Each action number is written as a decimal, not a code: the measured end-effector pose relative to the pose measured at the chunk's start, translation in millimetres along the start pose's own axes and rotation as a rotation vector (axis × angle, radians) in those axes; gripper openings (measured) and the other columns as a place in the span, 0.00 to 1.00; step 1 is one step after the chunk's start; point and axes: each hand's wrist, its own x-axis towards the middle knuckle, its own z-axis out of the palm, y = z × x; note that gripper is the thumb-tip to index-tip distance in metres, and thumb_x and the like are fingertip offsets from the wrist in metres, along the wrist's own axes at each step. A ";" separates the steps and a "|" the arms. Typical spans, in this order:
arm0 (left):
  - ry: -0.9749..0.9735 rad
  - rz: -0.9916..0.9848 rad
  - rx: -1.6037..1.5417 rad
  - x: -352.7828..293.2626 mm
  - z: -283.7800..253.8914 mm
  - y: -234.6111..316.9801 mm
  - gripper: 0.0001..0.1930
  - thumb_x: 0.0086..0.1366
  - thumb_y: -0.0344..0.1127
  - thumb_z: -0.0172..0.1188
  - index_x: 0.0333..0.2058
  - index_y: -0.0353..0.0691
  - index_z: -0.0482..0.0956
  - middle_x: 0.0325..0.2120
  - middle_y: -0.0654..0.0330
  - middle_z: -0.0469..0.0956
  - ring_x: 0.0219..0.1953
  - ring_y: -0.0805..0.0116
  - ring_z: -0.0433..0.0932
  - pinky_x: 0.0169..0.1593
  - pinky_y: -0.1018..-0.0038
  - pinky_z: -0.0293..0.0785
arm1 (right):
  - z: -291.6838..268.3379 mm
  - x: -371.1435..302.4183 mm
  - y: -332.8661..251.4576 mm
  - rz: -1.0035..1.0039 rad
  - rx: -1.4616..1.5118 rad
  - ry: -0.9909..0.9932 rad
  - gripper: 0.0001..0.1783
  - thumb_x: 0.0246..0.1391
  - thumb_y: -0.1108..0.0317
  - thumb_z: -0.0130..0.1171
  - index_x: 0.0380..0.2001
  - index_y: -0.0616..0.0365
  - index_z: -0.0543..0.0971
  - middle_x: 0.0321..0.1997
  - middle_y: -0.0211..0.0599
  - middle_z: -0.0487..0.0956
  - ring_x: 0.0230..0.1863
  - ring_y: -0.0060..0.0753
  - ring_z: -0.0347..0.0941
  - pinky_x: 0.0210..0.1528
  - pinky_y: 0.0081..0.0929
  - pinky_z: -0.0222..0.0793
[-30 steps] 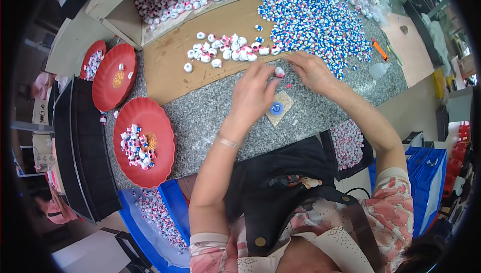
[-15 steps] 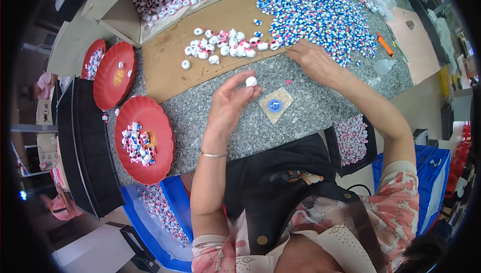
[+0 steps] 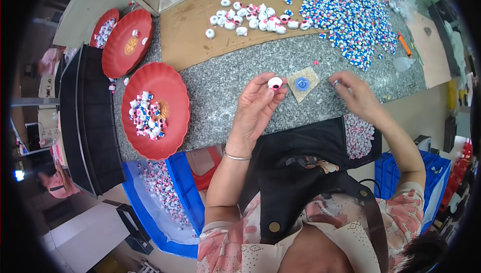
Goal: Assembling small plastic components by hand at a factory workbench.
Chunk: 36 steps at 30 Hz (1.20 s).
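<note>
Left hand (image 3: 255, 110) pinches a white cap (image 3: 274, 82); right hand (image 3: 356, 96) grips a small piece (image 3: 334, 82).

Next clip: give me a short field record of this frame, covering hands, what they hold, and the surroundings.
left hand: left hand raised above the grey stone counter, fingertips pinching a small white round piece
right hand: right hand pinching a tiny piece, too small to identify
between the hands: blue ring on a tan square pad
far side: heap of blue and white pieces; row of white pieces on a brown board
person's left: red tray with assorted pieces
lap: black apron
</note>
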 end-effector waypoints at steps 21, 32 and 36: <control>0.052 0.034 0.289 -22.5 -4.8 -9.6 0.18 0.63 0.24 0.58 0.53 0.34 0.72 0.46 0.51 0.78 0.44 0.68 0.78 0.51 0.74 0.74 | 2.7 4.4 5.5 -0.290 -0.363 0.030 0.08 0.48 0.76 0.60 0.34 0.64 0.78 0.33 0.42 0.75 0.37 0.48 0.72 0.39 0.39 0.70; 0.082 0.116 0.329 -26.6 -9.5 -11.7 0.18 0.62 0.22 0.58 0.51 0.32 0.73 0.45 0.53 0.78 0.45 0.68 0.78 0.52 0.74 0.74 | 6.3 23.9 -1.9 -0.398 -0.304 0.046 0.07 0.49 0.74 0.61 0.32 0.63 0.78 0.26 0.42 0.74 0.32 0.46 0.73 0.36 0.38 0.70; 0.101 0.129 0.444 -25.8 -3.6 -8.5 0.18 0.61 0.21 0.59 0.51 0.31 0.73 0.43 0.55 0.79 0.44 0.70 0.79 0.51 0.76 0.74 | 12.6 36.3 -30.5 -0.462 -0.276 0.039 0.07 0.49 0.74 0.61 0.33 0.62 0.78 0.27 0.42 0.75 0.33 0.45 0.73 0.36 0.35 0.70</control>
